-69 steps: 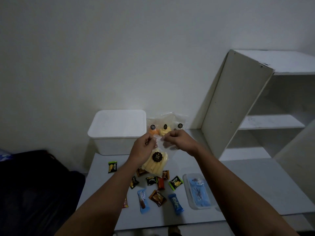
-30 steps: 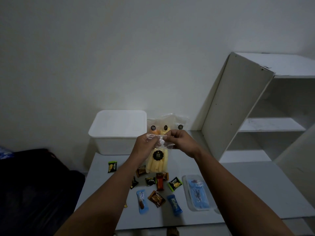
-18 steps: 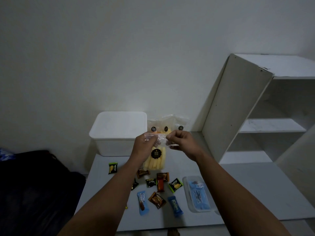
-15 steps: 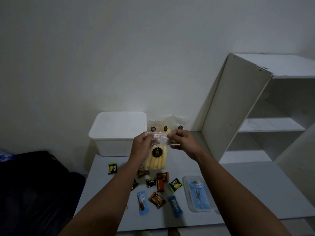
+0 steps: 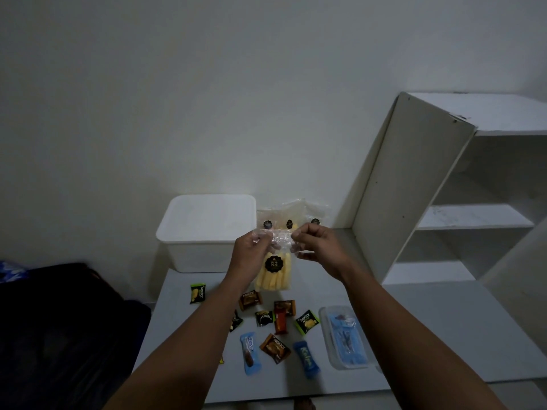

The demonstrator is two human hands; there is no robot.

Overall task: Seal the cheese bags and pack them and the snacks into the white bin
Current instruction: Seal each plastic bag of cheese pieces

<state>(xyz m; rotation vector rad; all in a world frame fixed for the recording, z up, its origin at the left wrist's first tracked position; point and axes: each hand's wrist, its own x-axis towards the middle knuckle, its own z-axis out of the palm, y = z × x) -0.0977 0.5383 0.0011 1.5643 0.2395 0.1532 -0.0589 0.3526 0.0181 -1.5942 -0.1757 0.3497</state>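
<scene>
- Left hand [image 5: 252,250]: grip pinches the top left edge of the clear plastic bag of yellow cheese sticks [image 5: 273,275].
- Right hand [image 5: 318,247]: grip pinches the top right edge.
- The bag hangs upright above the grey worktop [image 5: 420,327], in front of the white rectangular plastic bin [image 5: 207,232].
- Small wrapped snack packets [image 5: 275,347] lie scattered on the worktop below.
</scene>
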